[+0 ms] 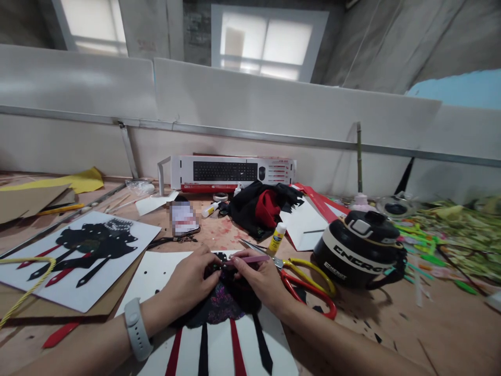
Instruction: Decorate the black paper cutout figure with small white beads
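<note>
A white sheet (152,277) lies before me with a cloth collage on it: a dark piece with a purple floral pattern (224,303), and red and black pointed strips (236,347) below. My right hand (260,277) is closed around a slim pinkish-purple tool (256,258); its tip is hidden, so I cannot tell its exact kind. Opposite it, my left hand (198,279) is closed with fingertips pinched at the collage's top edge. What those fingers hold, if anything, is too small to make out. A pale band circles the left wrist.
Scissors (309,284) with red and yellow handles lie right of my right hand, by a glue stick (277,237). Beyond are a black jug (354,250), black and red cloth (264,209), a phone (183,218) and a keyboard box (235,172). Another collage (92,243) lies left.
</note>
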